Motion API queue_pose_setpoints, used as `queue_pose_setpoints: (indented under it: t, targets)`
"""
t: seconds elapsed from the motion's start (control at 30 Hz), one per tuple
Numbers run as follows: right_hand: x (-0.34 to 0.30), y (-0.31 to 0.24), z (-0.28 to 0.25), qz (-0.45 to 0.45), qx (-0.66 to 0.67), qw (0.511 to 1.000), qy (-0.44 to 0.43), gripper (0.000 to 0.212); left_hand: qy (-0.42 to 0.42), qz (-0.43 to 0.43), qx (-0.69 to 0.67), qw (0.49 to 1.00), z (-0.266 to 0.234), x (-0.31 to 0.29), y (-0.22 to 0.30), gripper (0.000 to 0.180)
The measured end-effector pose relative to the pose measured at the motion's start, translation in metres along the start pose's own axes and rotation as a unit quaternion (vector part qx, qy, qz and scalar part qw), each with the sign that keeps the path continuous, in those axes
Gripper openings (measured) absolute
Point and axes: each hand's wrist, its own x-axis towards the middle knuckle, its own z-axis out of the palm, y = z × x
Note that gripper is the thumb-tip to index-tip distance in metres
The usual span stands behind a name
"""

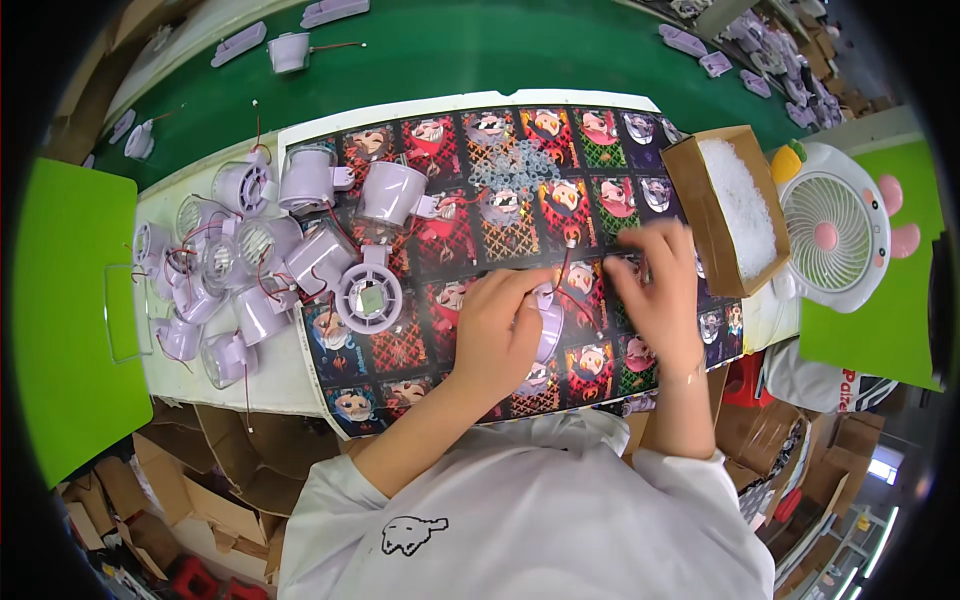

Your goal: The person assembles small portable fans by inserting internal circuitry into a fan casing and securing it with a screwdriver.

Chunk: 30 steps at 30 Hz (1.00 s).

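- On the near middle of the printed mat (pixel 455 250): one lilac housing (pixel 550 335), grasped in the left hand (pixel 500 325), whose fingers close about it and hide much of it from me.
- Over the mat's right half: right hand (pixel 655 285), fingers bent, thumb and forefinger parted; I see nothing gripped between them.
- At the mat's centre, between both hands: red wires (pixel 564 275), thin, beside the housing.
- Toward the mat's far edge: small clear pieces (pixel 515 168), one loose heap.
- On the mat's left part: several lilac housings, including a round-faced unit (pixel 369 298) turned toward me.
- Left of the mat: lilac fan housings (pixel 240 255), a crowded group, red leads attached.
- Across the mat's right edge: cardboard box (pixel 700 230), open, filled with whitish translucent pieces.
- Right of the mat: white fan (pixel 825 236), pink ears.
- Beyond the mat's far edge: green surface (pixel 450 60), bearing scattered lilac parts.
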Motion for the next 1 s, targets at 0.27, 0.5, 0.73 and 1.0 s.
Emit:
queue_pose_setpoints:
  t: [0.27,0.5,0.73,1.0]
  targets:
    - [-0.005,-0.043,0.002,-0.126,0.179,0.963,-0.157,0.041,0.03,-0.147,-0.309,0.939,-0.025,-0.013,0.008,0.017]
    - [0.064,0.001,0.044,-0.104,0.02,0.994,-0.039,0.017,0.07,-0.045,-0.152,0.985,-0.033,-0.024,0.024,0.019]
    - [0.077,0.02,0.064,-0.153,-0.057,0.982,-0.093,0.009,0.055,0.118,-0.041,0.991,-0.04,-0.004,0.044,0.025]
    - [0.051,-0.048,-0.04,-0.09,0.305,0.941,-0.118,0.012,0.033,0.155,-0.047,0.986,-0.04,0.012,0.057,0.022]
